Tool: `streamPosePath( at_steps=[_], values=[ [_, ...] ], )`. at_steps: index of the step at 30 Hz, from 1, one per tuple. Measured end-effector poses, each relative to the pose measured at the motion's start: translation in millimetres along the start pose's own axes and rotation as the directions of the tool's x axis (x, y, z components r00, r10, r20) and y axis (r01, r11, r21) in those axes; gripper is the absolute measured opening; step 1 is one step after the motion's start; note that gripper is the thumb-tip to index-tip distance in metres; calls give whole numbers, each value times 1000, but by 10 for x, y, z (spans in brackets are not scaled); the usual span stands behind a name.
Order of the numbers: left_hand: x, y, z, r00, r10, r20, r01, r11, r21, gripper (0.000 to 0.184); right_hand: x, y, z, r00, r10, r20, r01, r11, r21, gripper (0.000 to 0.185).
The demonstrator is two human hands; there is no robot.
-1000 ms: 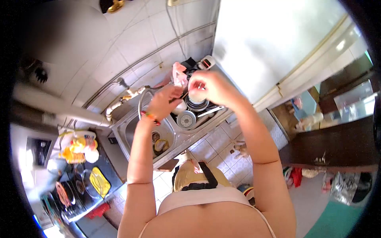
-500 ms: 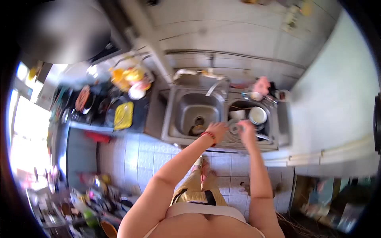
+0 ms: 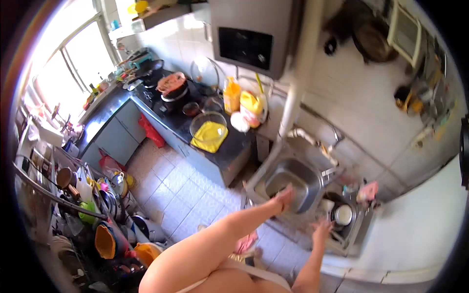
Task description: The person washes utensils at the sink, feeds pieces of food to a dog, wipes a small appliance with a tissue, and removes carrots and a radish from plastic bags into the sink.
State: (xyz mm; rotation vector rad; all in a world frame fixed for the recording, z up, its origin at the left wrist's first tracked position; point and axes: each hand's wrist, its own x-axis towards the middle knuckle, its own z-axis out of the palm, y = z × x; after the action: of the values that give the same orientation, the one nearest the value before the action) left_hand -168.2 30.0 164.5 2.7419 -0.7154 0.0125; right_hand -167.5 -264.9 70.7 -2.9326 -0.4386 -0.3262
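Note:
My left hand (image 3: 284, 196) reaches over the near part of the left sink basin (image 3: 302, 181), blurred, its fingers stretched out and nothing visible in it. At the near left side of the right basin is my right hand (image 3: 322, 228), its fingers apart. The right basin (image 3: 352, 239) holds a white bowl (image 3: 343, 214) resting in a darker pot, just right of that hand. A faucet spout (image 3: 329, 172) extends between the two basins.
Left of the sink, a dark counter (image 3: 234, 158) carries a glass bowl (image 3: 207, 124) over a yellow cloth (image 3: 211, 136) and yellow-labelled bottles (image 3: 251, 103). A crowded rack (image 3: 63, 200) stands at lower left. A white surface (image 3: 415, 224) borders the sink at right.
The view has swung left, showing more counter, window and rack. My left hand has moved over the left basin, and my right hand has drawn away from the round glass item in the right basin.

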Motion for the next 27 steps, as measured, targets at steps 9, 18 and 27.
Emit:
streamPosePath(
  at_steps=[9,18,27],
  values=[
    [-3669,-661,-583,869,-486,-88,489,872,14,54,-504,-3937,-55,720,-686,105,455,581,674,70],
    [-6237,-607,-2096,-126,-564,-816,909,264,-323,48,-713,-7200,-691,2,-967,-256,573,-209,793,71],
    [-7112,-220,-2157,-541,-424,-726,793,30,-609,34,-1375,-8722,-910,-229,-900,-370,301,-427,853,71]
  ],
)
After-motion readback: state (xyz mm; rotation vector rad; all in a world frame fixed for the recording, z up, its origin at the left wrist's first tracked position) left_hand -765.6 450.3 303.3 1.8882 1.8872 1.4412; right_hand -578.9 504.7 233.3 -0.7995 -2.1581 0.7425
